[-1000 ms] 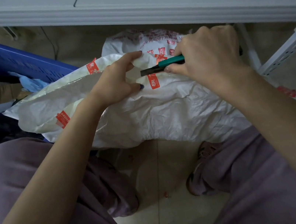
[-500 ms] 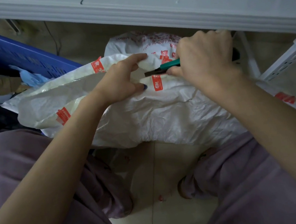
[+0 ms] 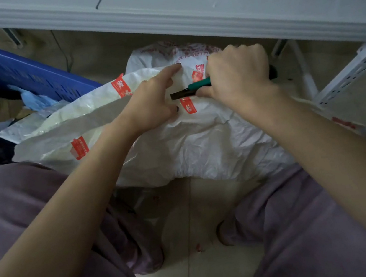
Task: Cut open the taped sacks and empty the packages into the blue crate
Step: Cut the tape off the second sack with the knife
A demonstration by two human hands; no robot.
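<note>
Both hands are on the white sack point(image 3: 190, 146), one pressing it and one holding a cutter point(image 3: 193, 88).
Both forearms reach forward and down over the knees, and they come close together at the sack, which lies on the floor under the hands. The left hand point(image 3: 148, 105) lies with its back up. Its index finger is stretched forward and its thumb is spread to the near side, and both press on the sack cloth; I cannot tell what its other fingers do. The right hand point(image 3: 236, 74) is closed in a fist around the green handle of the cutter. The dark blade points toward the left hand, between its index finger and thumb, just above a red tape strip point(image 3: 188, 105). The blue crate point(image 3: 10, 69) stands well apart, far to the left of the left hand. The edge of the white table point(image 3: 203, 3) runs beyond both hands.
</note>
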